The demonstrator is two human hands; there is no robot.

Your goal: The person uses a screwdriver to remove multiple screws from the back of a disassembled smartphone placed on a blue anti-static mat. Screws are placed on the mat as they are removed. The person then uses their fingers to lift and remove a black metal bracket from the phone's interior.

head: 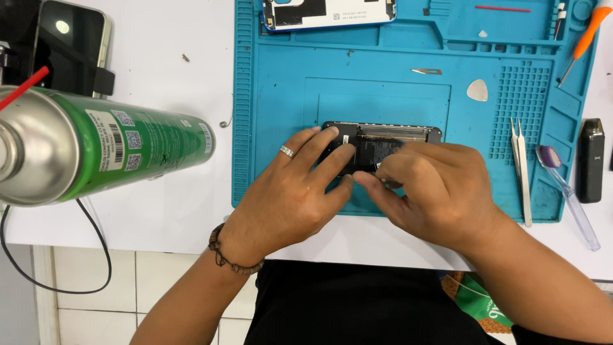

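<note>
An opened black phone (389, 142) lies flat on a blue repair mat (383, 76), its insides facing up. My left hand (294, 191), with a ring on one finger and a bead bracelet at the wrist, rests on the phone's left part and holds it down. My right hand (434, 188) covers the phone's lower right part, thumb and forefinger pinched together near its middle. What the fingers pinch is hidden.
A green spray can (108, 150) with a red straw looms at the left. On the mat: a phone back cover (329, 13), a blade (426, 71), a pick (477, 91), tweezers (522, 169), a brush (565, 191), an orange screwdriver (584, 41). A small black device (591, 160) lies at the right.
</note>
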